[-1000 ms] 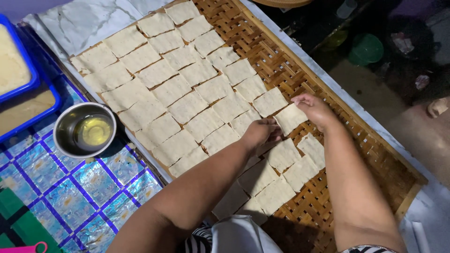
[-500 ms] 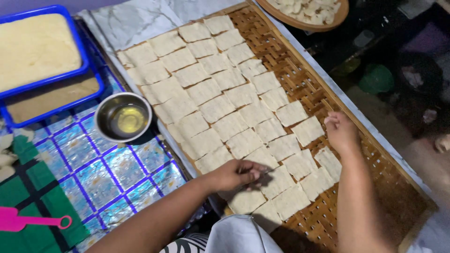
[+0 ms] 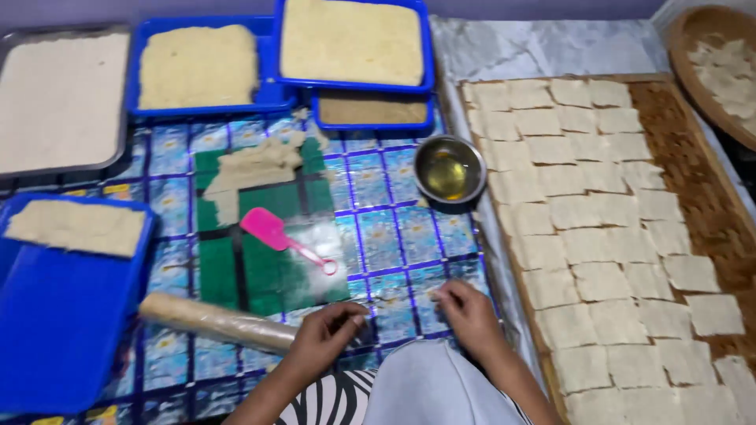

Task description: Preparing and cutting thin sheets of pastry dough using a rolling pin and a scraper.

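The roller [image 3: 220, 321], a pale cylinder, lies tilted across the near edge of the green mat [image 3: 252, 275], its right end at the left hand [image 3: 327, 334]. That hand's fingers are curled narrow against the end; whether they grip it or only rest beside it cannot be told. The right hand [image 3: 470, 315] sits just beside on the patterned sheet [image 3: 394, 236], apart from the roller, with its fingertips [image 3: 438, 296] bunched together; whether they pinch a scrap cannot be told. In judgement, the roller is best taken with both palms spread along its length rather than by one end, since a one-ended hold would let it swing and press unevenly. The mat shows a floured patch at its centre, which is the sound place to work. The pink scraper [image 3: 272, 232] lies on the mat and should be set aside before any rolling. A ragged piece of dough [image 3: 252, 169] rests at the mat's far edge, well apart from both hands. Beyond, a steel bowl [image 3: 449, 168] of yellowish liquid stands near the woven tray [image 3: 709, 197], where cut squares [image 3: 598, 228] lie in close rows; a sleeve or elbow passing over could disturb them. A blue tray [image 3: 71, 330] lies to the left, near the roller's far end.
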